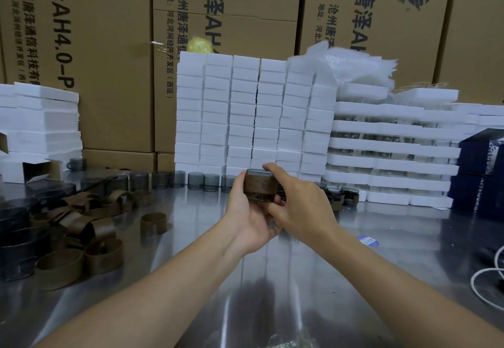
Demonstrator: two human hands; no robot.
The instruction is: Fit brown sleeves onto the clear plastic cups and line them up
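Seating sleeve [261,186] on cup [258,172]: left hand [249,212] gripped cup, right hand [303,203] pinched it; sleeve probably best pressed on evenly.

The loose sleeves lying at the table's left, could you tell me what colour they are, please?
The sleeves are brown; the head view shows them best.

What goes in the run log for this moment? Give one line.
step: sleeving | left hand: holds cup | right hand: grips cup | cup: brown sleeve on, held above table | bare cups: row behind | loose sleeves: left
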